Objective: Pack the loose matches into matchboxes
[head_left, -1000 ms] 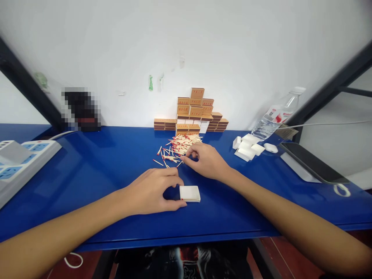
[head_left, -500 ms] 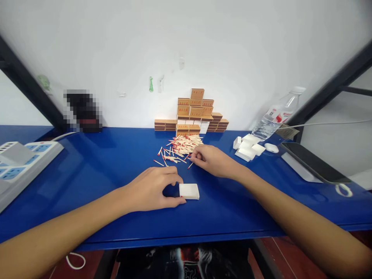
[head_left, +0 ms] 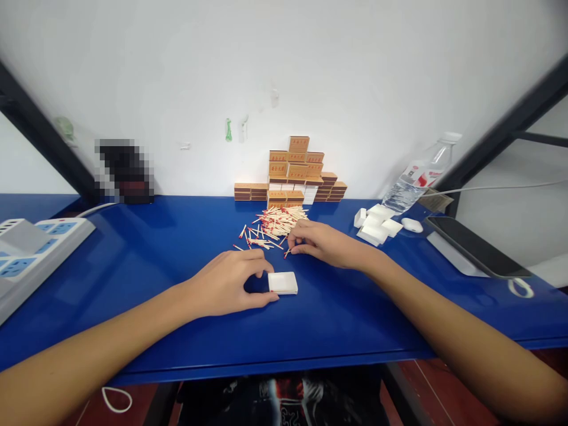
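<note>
A small white matchbox tray [head_left: 284,283] lies on the blue table. My left hand [head_left: 237,284] grips its left end between thumb and fingers. A red-headed match [head_left: 287,253] shows at the fingertips of my right hand [head_left: 317,242], which are pinched together around it. Just beyond that hand lies a loose heap of red-tipped matches [head_left: 279,221], partly hidden by the fingers. Several more matches are scattered at the heap's left and near edges.
Behind the heap, brown matchboxes [head_left: 296,171] are stacked against the wall. White trays [head_left: 375,223], a tilted water bottle [head_left: 410,183], a white earphone case [head_left: 412,225] and a phone [head_left: 479,245] lie right. A power strip [head_left: 48,248] sits left.
My left hand and the tray have shifted slightly away from the table's front edge. My right fingertips have closed on a match lying apart from the heap.
</note>
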Tool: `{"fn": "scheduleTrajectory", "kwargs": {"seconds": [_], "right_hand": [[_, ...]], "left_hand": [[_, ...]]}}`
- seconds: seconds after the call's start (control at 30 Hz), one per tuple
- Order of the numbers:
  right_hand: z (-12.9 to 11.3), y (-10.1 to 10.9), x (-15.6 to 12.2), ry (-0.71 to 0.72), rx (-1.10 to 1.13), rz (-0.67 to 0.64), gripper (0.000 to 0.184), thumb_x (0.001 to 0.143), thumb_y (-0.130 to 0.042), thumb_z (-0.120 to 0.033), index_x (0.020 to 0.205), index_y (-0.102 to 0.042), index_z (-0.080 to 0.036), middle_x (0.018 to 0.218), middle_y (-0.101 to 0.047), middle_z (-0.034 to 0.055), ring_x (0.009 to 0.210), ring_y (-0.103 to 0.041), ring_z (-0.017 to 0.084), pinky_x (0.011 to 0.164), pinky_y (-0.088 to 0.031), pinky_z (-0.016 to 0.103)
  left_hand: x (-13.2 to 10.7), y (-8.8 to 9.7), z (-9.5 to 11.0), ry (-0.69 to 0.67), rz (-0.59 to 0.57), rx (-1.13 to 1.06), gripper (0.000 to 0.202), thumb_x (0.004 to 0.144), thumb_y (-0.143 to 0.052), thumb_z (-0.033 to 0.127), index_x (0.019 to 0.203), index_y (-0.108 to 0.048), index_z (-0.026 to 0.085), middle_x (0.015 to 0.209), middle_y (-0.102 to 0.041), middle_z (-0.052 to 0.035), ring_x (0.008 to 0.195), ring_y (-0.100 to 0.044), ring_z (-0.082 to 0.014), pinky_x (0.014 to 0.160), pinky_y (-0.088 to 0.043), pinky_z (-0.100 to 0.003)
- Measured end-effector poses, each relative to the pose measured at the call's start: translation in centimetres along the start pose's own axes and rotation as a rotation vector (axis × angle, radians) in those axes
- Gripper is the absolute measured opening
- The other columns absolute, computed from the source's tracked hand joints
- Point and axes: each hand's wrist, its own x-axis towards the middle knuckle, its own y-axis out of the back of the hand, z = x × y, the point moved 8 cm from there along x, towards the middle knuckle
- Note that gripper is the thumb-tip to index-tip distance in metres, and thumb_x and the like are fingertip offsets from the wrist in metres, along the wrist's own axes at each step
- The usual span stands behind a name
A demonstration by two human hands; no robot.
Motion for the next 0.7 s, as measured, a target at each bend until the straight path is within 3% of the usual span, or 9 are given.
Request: {"fn": "scheduleTrajectory", "kwargs": {"seconds": [0.17, 0.37, 0.53, 0.7], "right_hand": [[0.1, -0.3, 0.2, 0.005, 0.012, 0.004, 0.008, 0.100, -0.062, -0.027, 0.098, -0.066, -0.020, 0.096, -0.058, 0.0047, 0.088, -0.054, 0.020, 0.079, -0.043, 0.032], [-0.2, -0.7, -0.2, -0.067, 0.016, -0.050, 0.013, 0.104, -0.052, -0.025, 0.095, -0.058, -0.019, 0.097, -0.060, 0.0065, 0.088, -0.054, 0.020, 0.079, -0.043, 0.033], [-3.0, 0.2, -0.8, -0.022, 0.077, 0.028, 0.018, 0.106, -0.048, -0.032, 0.096, -0.057, -0.020, 0.095, -0.060, 0.0052, 0.087, -0.053, 0.019, 0.077, -0.043, 0.032], [-4.8, -1.1, -0.9, -0.029, 0.055, -0.016, 0.015, 0.104, -0.052, -0.030, 0.095, -0.058, -0.020, 0.101, -0.061, 0.0061, 0.085, -0.055, 0.018, 0.076, -0.043, 0.032]], "left_hand": [[-0.1, 0.0, 0.1, -0.007, -0.008, 0.003, 0.031, 0.090, -0.074, 0.045, 0.108, -0.073, 0.021, 0.089, -0.065, 0.0005, 0.067, -0.056, -0.0117, 0.063, -0.043, -0.027], [0.1, 0.4, -0.5, 0.026, 0.044, 0.049, 0.030, 0.089, -0.074, 0.047, 0.105, -0.072, 0.021, 0.088, -0.066, 0.0007, 0.070, -0.059, -0.0136, 0.065, -0.044, -0.029], [0.1, 0.8, -1.3, 0.082, 0.122, 0.078, 0.029, 0.089, -0.074, 0.047, 0.101, -0.072, 0.021, 0.089, -0.066, 0.0005, 0.071, -0.059, -0.0142, 0.061, -0.042, -0.028], [0.0, 0.8, -1.4, 0.083, 0.122, 0.078, 0.028, 0.088, -0.074, 0.046, 0.102, -0.073, 0.022, 0.088, -0.065, 0.0011, 0.070, -0.059, -0.0140, 0.060, -0.042, -0.028]]}}
